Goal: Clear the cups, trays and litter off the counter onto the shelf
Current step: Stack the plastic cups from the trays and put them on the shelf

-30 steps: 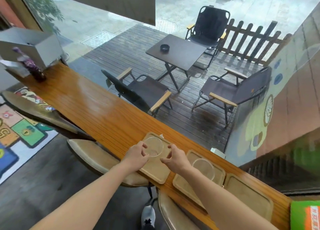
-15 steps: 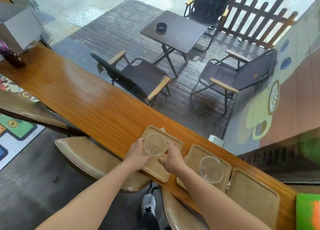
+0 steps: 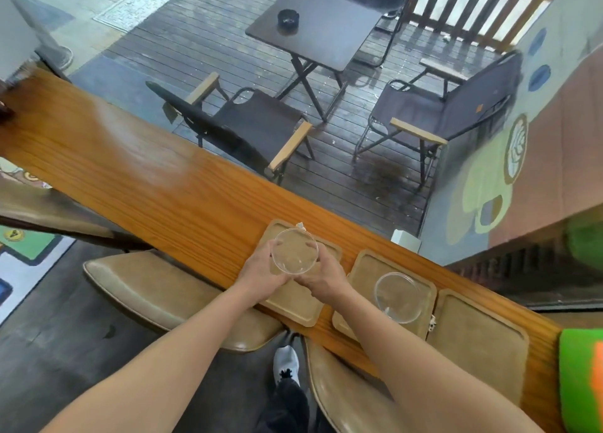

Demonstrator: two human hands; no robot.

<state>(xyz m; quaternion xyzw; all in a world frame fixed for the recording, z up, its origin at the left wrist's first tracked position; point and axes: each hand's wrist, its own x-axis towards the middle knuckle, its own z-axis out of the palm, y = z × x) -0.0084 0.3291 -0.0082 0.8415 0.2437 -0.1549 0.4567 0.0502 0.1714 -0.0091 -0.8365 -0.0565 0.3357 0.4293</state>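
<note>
Head view: clear cup upright, mouth up.

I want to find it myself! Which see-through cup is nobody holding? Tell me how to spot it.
Find the long wooden counter and its three tan trays in a row. The free clear cup stands on the middle tray. The other clear cup is held in both hands above the left tray; the right tray has no cup.
</note>
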